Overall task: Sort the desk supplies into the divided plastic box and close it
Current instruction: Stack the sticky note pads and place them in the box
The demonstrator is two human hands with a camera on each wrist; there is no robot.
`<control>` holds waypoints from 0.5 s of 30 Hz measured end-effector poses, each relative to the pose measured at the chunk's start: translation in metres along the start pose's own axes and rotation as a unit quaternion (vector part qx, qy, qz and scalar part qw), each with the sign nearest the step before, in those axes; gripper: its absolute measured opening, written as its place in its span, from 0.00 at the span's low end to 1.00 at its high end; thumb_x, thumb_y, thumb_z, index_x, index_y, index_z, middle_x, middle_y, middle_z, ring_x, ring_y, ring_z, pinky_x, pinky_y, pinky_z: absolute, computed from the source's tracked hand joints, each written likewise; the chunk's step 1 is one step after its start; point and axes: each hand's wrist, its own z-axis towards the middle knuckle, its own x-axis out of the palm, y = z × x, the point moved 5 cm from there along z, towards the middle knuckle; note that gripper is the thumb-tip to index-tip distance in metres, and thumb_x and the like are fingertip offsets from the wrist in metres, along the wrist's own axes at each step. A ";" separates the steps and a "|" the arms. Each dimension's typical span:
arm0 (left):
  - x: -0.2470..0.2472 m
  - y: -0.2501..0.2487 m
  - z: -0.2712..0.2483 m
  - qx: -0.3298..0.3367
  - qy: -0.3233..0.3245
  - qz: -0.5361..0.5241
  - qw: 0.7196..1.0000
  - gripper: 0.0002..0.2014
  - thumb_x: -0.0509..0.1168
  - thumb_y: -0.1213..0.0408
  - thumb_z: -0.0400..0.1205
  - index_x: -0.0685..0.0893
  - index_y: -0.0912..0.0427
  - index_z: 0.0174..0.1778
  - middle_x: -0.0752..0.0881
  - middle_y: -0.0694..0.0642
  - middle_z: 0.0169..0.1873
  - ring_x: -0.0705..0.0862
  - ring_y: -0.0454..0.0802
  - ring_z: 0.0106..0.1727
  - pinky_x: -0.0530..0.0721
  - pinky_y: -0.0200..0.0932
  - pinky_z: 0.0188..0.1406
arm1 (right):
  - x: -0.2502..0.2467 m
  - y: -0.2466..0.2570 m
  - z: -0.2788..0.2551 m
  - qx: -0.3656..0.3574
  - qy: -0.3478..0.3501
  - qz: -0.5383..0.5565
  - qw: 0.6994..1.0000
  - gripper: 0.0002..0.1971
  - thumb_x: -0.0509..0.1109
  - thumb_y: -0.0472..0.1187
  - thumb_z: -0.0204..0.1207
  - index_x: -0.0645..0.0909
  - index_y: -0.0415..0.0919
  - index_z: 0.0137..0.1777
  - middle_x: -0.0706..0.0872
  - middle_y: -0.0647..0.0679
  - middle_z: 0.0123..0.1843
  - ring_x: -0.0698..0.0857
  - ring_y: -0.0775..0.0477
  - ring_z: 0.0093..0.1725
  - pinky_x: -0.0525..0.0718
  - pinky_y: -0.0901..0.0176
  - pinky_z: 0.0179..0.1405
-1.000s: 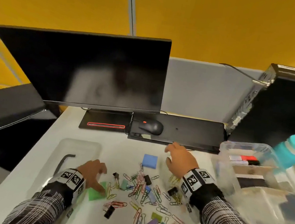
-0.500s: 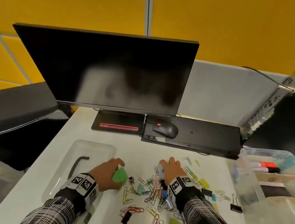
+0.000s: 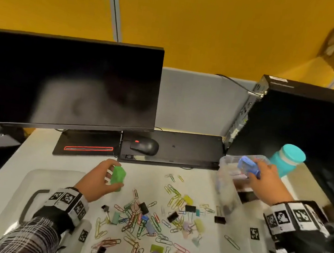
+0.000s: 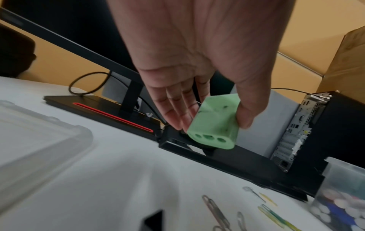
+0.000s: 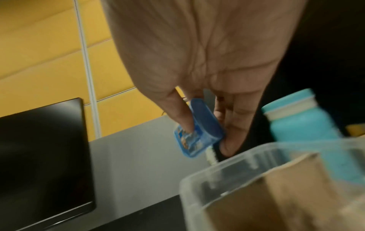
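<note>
My left hand (image 3: 103, 178) holds a green sharpener (image 3: 118, 176) with three holes (image 4: 214, 125) between thumb and fingers, lifted above the desk left of the clip pile. My right hand (image 3: 261, 178) pinches a small blue sharpener (image 3: 248, 166) (image 5: 197, 129) over the far corner of the clear divided box (image 3: 224, 177) (image 5: 247, 168) at the right. Cardboard dividers show inside the box. Paper clips and binder clips (image 3: 149, 216) lie scattered on the white desk between my arms.
The clear lid (image 3: 32, 176) lies flat at the left under my forearm. Behind stand a monitor (image 3: 67, 82), a mouse (image 3: 145, 145) on a black keyboard (image 3: 180, 147), a black computer tower (image 3: 290, 126) and a teal bottle (image 3: 288, 159) beside the box.
My right hand picked up the blue sharpener from the pile and carried it right to the box. My left hand lifted the green sharpener and moved it forward and right.
</note>
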 end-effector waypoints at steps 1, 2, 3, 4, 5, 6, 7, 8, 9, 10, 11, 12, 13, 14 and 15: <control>0.007 -0.007 0.002 0.005 0.004 -0.002 1.000 0.26 0.78 0.58 0.70 0.74 0.45 0.60 0.80 0.47 0.53 0.83 0.42 0.49 0.83 0.36 0.45 | -0.005 -0.017 0.004 0.023 0.016 -0.004 1.000 0.21 0.63 0.33 0.79 0.70 0.39 0.72 0.73 0.32 0.66 0.76 0.34 0.64 0.72 0.45 0.67; 0.015 -0.014 0.003 0.010 0.008 -0.004 1.000 0.26 0.78 0.57 0.70 0.74 0.45 0.60 0.80 0.46 0.53 0.83 0.42 0.50 0.82 0.36 0.46 | -0.008 -0.033 0.007 0.041 0.030 -0.007 0.999 0.20 0.65 0.33 0.78 0.70 0.39 0.70 0.76 0.33 0.64 0.78 0.35 0.61 0.74 0.46 0.63; 0.022 -0.021 0.004 0.017 0.012 -0.003 1.000 0.25 0.78 0.57 0.70 0.74 0.44 0.59 0.80 0.44 0.53 0.83 0.41 0.51 0.82 0.37 0.47 | -0.009 -0.047 0.012 0.057 0.040 -0.013 0.997 0.19 0.68 0.34 0.76 0.71 0.39 0.66 0.79 0.35 0.61 0.80 0.36 0.57 0.76 0.48 0.58; 0.029 -0.029 0.005 0.025 0.015 0.000 1.000 0.25 0.78 0.56 0.69 0.74 0.43 0.58 0.80 0.42 0.53 0.82 0.41 0.52 0.82 0.38 0.49 | -0.010 -0.058 0.015 0.069 0.049 -0.020 0.996 0.18 0.71 0.37 0.75 0.72 0.39 0.62 0.82 0.36 0.56 0.81 0.38 0.52 0.78 0.49 0.54; 0.037 -0.037 0.005 0.033 0.017 0.003 0.999 0.25 0.78 0.55 0.69 0.73 0.41 0.57 0.80 0.40 0.53 0.82 0.40 0.54 0.82 0.40 0.51 | -0.011 -0.066 0.018 0.078 0.060 -0.029 0.995 0.16 0.73 0.40 0.73 0.73 0.40 0.57 0.84 0.38 0.51 0.82 0.40 0.49 0.79 0.51 0.50; 0.045 -0.044 0.006 0.036 0.020 0.004 0.999 0.24 0.78 0.54 0.69 0.73 0.39 0.56 0.80 0.39 0.52 0.82 0.40 0.55 0.83 0.42 0.53 | -0.010 -0.070 0.021 0.083 0.071 -0.044 0.993 0.13 0.75 0.42 0.72 0.74 0.41 0.50 0.85 0.40 0.47 0.82 0.41 0.46 0.79 0.52 0.47; 0.053 -0.051 0.006 0.039 0.025 0.005 0.999 0.24 0.78 0.54 0.69 0.73 0.39 0.54 0.80 0.38 0.52 0.82 0.40 0.55 0.83 0.43 0.54 | -0.009 -0.071 0.025 0.086 0.081 -0.059 0.991 0.11 0.76 0.44 0.71 0.75 0.43 0.44 0.85 0.42 0.44 0.82 0.43 0.45 0.78 0.54 0.45; 0.061 -0.057 0.006 0.042 0.030 0.005 0.999 0.24 0.78 0.54 0.69 0.73 0.39 0.54 0.80 0.37 0.52 0.81 0.40 0.56 0.83 0.44 0.54 | -0.007 -0.070 0.028 0.092 0.093 -0.074 0.989 0.11 0.77 0.44 0.70 0.76 0.45 0.40 0.84 0.44 0.42 0.81 0.43 0.44 0.77 0.56 0.45; 0.069 -0.062 0.005 0.045 0.037 0.006 0.998 0.24 0.78 0.53 0.69 0.73 0.38 0.54 0.79 0.37 0.53 0.81 0.40 0.56 0.83 0.44 0.55 | -0.003 -0.068 0.033 0.100 0.105 -0.085 0.986 0.11 0.78 0.44 0.68 0.77 0.45 0.39 0.83 0.45 0.41 0.82 0.44 0.45 0.77 0.57 0.45; 0.076 -0.068 0.005 0.047 0.042 0.008 0.998 0.24 0.78 0.53 0.69 0.73 0.38 0.55 0.79 0.36 0.53 0.81 0.39 0.56 0.83 0.44 0.55 | 0.001 -0.066 0.038 0.107 0.116 -0.093 0.983 0.11 0.79 0.44 0.67 0.80 0.43 0.42 0.84 0.45 0.43 0.82 0.44 0.46 0.78 0.57 0.46; 0.082 -0.073 0.004 0.049 0.047 0.011 0.998 0.24 0.77 0.53 0.69 0.72 0.38 0.56 0.79 0.36 0.54 0.81 0.39 0.56 0.83 0.44 0.55 | 0.007 -0.065 0.043 0.118 0.129 -0.098 0.980 0.13 0.79 0.45 0.67 0.82 0.41 0.46 0.84 0.45 0.44 0.83 0.44 0.47 0.78 0.58 0.46; 0.088 -0.077 0.004 0.052 0.050 0.012 0.997 0.25 0.77 0.52 0.69 0.72 0.39 0.57 0.79 0.36 0.54 0.81 0.38 0.57 0.83 0.43 0.56 | 0.014 -0.066 0.047 0.128 0.140 -0.100 0.977 0.15 0.79 0.45 0.67 0.82 0.39 0.49 0.84 0.45 0.43 0.82 0.45 0.44 0.79 0.58 0.44; 0.094 -0.082 0.003 0.055 0.051 0.011 0.997 0.25 0.77 0.53 0.69 0.72 0.39 0.58 0.79 0.36 0.54 0.80 0.38 0.57 0.83 0.43 0.56 | 0.019 -0.068 0.051 0.138 0.142 -0.096 0.976 0.16 0.79 0.45 0.67 0.81 0.37 0.48 0.82 0.47 0.39 0.81 0.47 0.40 0.77 0.59 0.41; 0.098 -0.085 0.001 0.058 0.053 0.008 0.997 0.25 0.77 0.53 0.70 0.72 0.39 0.58 0.79 0.36 0.54 0.80 0.38 0.57 0.83 0.43 0.56 | 0.024 -0.069 0.053 0.146 0.139 -0.092 0.975 0.15 0.80 0.44 0.67 0.79 0.37 0.47 0.79 0.48 0.35 0.79 0.49 0.36 0.76 0.60 0.38; 0.103 -0.089 0.000 0.061 0.053 0.007 0.997 0.25 0.77 0.53 0.70 0.72 0.39 0.58 0.78 0.36 0.55 0.80 0.37 0.57 0.83 0.43 0.56 | 0.029 -0.073 0.056 0.155 0.133 -0.090 0.975 0.16 0.80 0.43 0.66 0.78 0.38 0.46 0.77 0.49 0.33 0.78 0.49 0.35 0.76 0.60 0.38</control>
